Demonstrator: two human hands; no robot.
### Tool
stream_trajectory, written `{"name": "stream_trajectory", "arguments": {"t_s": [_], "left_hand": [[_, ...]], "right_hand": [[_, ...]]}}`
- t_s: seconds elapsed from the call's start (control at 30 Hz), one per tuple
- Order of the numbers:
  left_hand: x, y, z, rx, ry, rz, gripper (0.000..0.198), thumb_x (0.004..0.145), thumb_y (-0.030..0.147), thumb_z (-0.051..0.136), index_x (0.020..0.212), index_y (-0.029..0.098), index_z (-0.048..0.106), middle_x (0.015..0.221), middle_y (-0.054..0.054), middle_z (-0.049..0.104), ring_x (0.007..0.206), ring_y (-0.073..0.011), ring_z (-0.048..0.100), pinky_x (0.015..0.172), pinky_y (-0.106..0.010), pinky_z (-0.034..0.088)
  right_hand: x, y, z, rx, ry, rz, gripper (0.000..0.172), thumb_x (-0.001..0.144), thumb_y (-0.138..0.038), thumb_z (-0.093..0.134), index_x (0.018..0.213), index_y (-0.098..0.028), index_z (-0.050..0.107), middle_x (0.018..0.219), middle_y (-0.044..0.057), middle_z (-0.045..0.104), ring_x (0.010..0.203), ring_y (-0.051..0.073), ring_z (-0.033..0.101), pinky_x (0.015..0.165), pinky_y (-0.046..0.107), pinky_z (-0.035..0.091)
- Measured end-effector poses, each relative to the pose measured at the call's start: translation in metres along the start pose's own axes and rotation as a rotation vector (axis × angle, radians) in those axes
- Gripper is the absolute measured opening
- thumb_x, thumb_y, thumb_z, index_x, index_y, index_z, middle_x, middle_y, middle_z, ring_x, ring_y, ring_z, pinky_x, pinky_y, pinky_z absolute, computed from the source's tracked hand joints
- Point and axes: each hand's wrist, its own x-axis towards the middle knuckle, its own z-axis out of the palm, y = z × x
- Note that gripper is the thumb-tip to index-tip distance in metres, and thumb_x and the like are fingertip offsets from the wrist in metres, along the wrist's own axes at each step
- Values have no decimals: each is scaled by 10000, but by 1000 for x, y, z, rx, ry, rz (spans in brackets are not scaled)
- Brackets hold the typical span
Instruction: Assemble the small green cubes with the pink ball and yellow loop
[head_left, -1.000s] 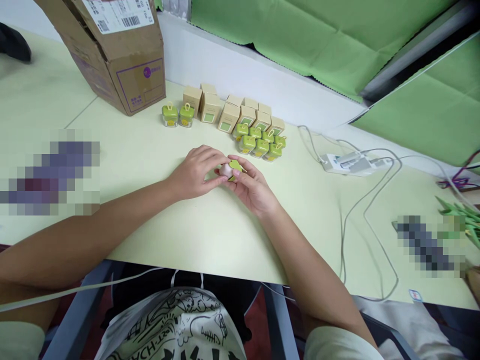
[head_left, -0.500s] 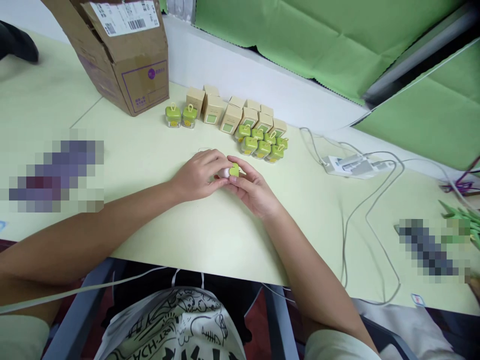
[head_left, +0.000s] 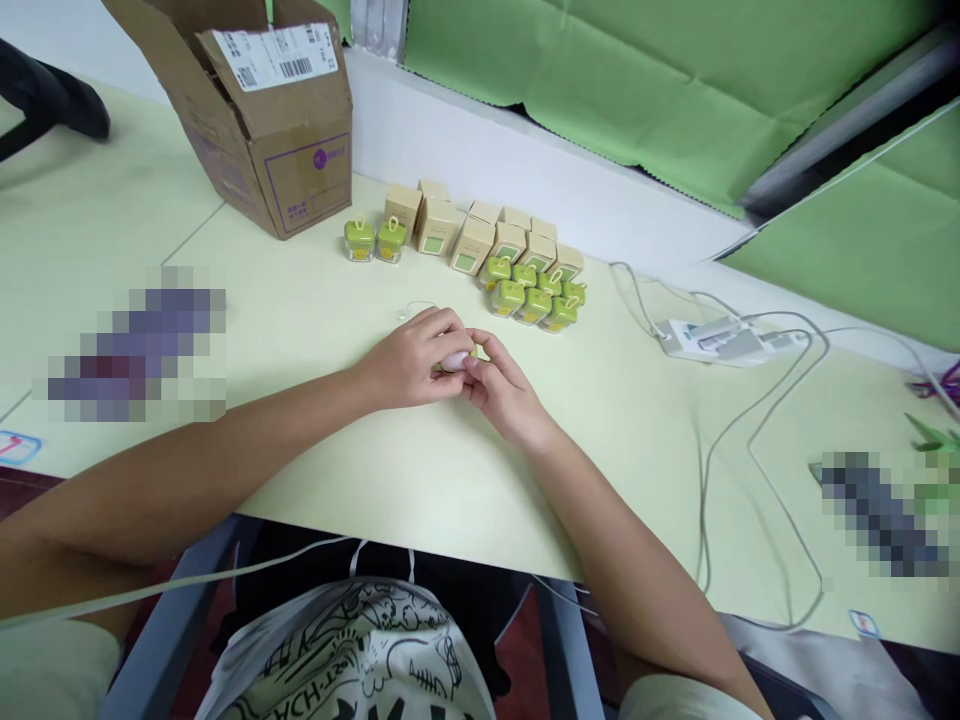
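Note:
My left hand and my right hand meet at the middle of the pale green table. Both pinch one small item with a pinkish-white part and a green part, mostly hidden by my fingers. A thin white cord lies just beyond my left hand. Farther back stand several green-lidded little jars and several small tan boxes. Two more green-lidded jars stand apart to their left.
An open cardboard box stands at the back left. A white power strip with grey cables trailing toward the front edge lies at the right. Green cloth hangs beyond the white ledge. Green stems show at the far right.
My fingers have closed tighter round the small item, and its green part is now almost hidden. The view has shifted slightly, so everything sits a little lower and to the right.

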Motion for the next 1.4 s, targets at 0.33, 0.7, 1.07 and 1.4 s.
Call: {"name": "stream_trajectory", "arguments": {"t_s": [0.33,0.7,1.07,1.4], "left_hand": [[3,4,0,36,-16,-10,160,803,183,630,953,232,658,982,-83,642,940,-254,604,896,-438,529],[0,3,-6,-142,89,-49,219,852,238,640,1070,219,642,1071,-90,674,976,-220,656,864,-374,568],[0,4,-8,-86,144,-88,209,900,311,664,1083,226,609,1110,-101,695,1036,-238,651,904,-411,550],[-4,-7,-2,203,-188,44,228,899,139,572,1107,187,653,1109,-87,759,1114,-283,650,995,-470,381]], "right_hand": [[1,0,4,60,-19,24,387,787,-355,755,1145,-291,623,951,-26,758,1066,217,748,967,411,641],[0,-10,-4,18,-115,26,415,816,-438,827,1163,-301,647,1032,-15,778,954,177,741,936,394,652],[2,-20,-21,17,-40,33,420,802,-387,848,1160,-289,650,965,-37,740,818,134,729,875,344,665],[12,-16,-36,-51,192,-12,456,736,-379,860,1135,-312,648,887,-72,684,781,129,716,835,331,641]]}}
